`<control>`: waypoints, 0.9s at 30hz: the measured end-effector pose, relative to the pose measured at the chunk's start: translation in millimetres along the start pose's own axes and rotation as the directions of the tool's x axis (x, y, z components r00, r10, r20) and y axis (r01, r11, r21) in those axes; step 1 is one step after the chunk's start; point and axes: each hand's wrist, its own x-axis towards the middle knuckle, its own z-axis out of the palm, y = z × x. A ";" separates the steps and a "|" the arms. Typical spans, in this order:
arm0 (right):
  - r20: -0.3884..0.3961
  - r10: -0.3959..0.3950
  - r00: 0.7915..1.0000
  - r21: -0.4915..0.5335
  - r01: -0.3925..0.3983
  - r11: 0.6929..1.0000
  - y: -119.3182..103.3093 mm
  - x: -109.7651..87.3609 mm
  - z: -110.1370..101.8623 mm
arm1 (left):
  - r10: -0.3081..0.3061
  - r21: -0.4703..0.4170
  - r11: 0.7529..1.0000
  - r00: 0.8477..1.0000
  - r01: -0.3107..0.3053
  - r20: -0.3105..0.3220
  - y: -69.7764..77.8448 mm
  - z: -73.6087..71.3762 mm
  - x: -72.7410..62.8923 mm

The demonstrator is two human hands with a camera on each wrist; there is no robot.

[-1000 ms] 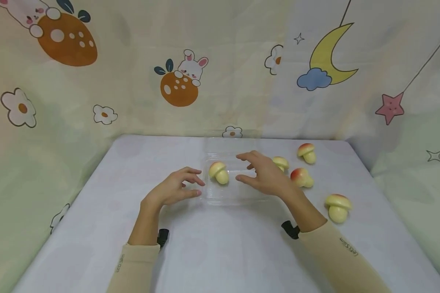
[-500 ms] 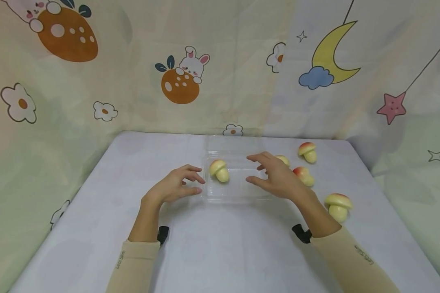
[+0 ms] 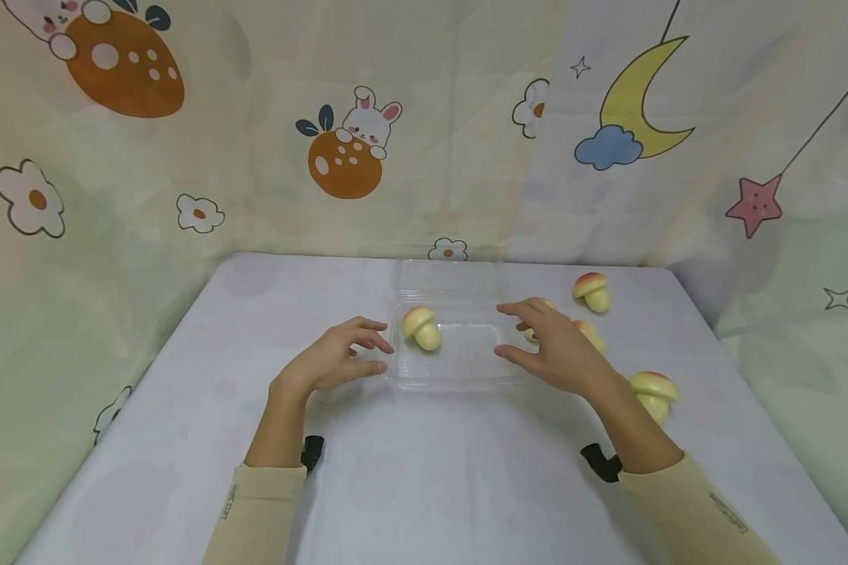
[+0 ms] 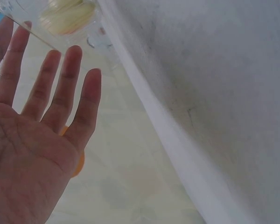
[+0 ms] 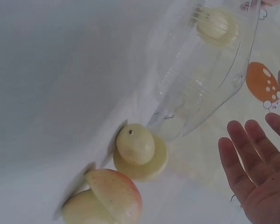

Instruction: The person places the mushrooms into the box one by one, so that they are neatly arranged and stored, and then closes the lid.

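An open clear plastic box (image 3: pixel 466 369) lies in the middle of the table, with its lid (image 3: pixel 448 275) folded out toward the back. Inside, at the left, sits a cream toy mushroom (image 3: pixel 422 329) with a reddish-tinged cap. My left hand (image 3: pixel 335 357) holds nothing, its loosely bent fingertips right at the box's left edge. At the box's right side my right hand (image 3: pixel 558 349) is spread, thumb apart from the fingers, also holding nothing. It partly covers two loose mushrooms; in the right wrist view, a pale mushroom (image 5: pixel 136 144) and a red-tinged mushroom (image 5: pixel 114 196) show beyond the box.
Farther right on the white-covered table (image 3: pixel 410 479) lie a back mushroom (image 3: pixel 592 293) and a nearer mushroom (image 3: pixel 655 395), the latter beside my right forearm. A cloth backdrop (image 3: pixel 452 157) with cartoon prints rises behind the table and along its sides.
My right hand has drawn rightward from over the box to its right side, covering more of the loose mushrooms. My left hand and the mushroom in the box have stayed in place.
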 end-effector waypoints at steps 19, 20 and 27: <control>-0.043 -0.011 0.999 -0.072 0.008 0.997 17.0 -22.5 -20.4 | -0.013 -0.013 1.000 1.000 0.013 -0.005 1.8 2.3 2.8; -0.048 -0.015 0.999 -0.078 0.011 0.997 18.4 -23.3 -21.4 | -0.012 -0.013 1.000 1.000 0.012 -0.006 1.8 2.3 2.7; -0.043 -0.008 0.999 -0.096 0.004 0.995 28.7 -29.8 -29.4 | -0.011 -0.014 1.000 1.000 0.011 -0.007 0.1 1.4 0.5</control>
